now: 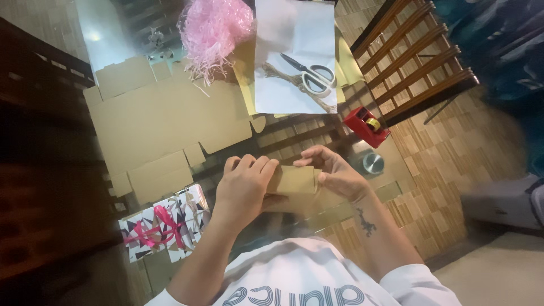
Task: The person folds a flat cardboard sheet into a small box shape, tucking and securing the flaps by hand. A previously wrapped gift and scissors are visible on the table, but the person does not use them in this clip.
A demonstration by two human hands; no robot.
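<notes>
A small brown cardboard piece (293, 181) sits between both hands near the front of a glass table (294, 139). My left hand (243, 184) presses on its left side with fingers curled over the edge. My right hand (334, 170) grips its right side, thumb on top. A large flat brown cardboard box blank (164, 122) lies unfolded just beyond my left hand.
A patterned gift box with a pink ribbon (164, 224) lies at the lower left. Pink shredded filler (212, 28), white paper (294, 51) bearing scissors (311, 73) and twine, a red tape dispenser (367, 126) and a wooden chair (416, 56) stand further off.
</notes>
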